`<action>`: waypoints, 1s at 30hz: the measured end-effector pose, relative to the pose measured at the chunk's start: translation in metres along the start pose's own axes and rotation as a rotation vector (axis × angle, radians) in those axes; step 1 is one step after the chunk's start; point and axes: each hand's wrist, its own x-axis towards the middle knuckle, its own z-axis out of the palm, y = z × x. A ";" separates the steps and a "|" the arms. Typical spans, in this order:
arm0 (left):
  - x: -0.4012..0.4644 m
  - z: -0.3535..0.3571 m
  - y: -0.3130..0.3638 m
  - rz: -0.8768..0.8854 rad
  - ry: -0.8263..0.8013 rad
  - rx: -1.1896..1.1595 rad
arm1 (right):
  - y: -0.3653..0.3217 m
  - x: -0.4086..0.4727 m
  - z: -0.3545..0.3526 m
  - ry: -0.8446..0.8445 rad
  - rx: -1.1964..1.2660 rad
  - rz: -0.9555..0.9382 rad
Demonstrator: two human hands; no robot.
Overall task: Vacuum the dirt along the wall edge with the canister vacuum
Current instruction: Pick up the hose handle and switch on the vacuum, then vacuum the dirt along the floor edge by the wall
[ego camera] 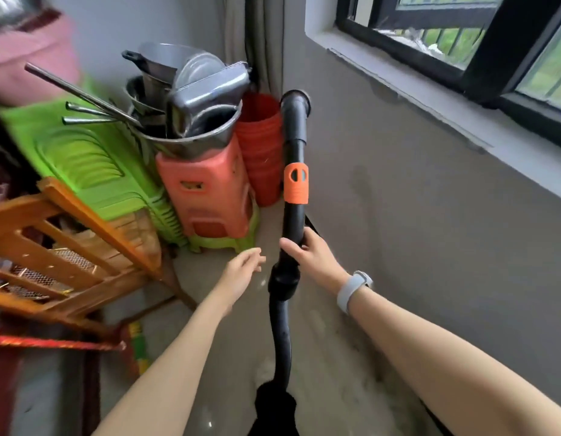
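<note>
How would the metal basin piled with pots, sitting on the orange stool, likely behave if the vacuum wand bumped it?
The metal basin probably tips easily: it overhangs the narrow orange stool, and the pots in it lean at angles. The long handles jutting left could snag. It looks heavy for its perch, so a nudge from the vacuum wand might spill it.

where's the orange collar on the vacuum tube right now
In the head view, centre frame, the orange collar rings the black tube above the right hand, beside the red stools.
</note>
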 end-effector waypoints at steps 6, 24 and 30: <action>0.105 -0.001 -0.023 0.049 -0.234 -0.016 | 0.032 0.124 0.009 0.165 0.198 0.208; 0.412 -0.024 -0.144 0.072 -0.273 0.571 | 0.207 0.434 0.026 0.170 0.972 0.659; 0.521 -0.016 -0.233 -0.017 -0.127 0.578 | 0.323 0.524 0.077 0.208 1.044 0.700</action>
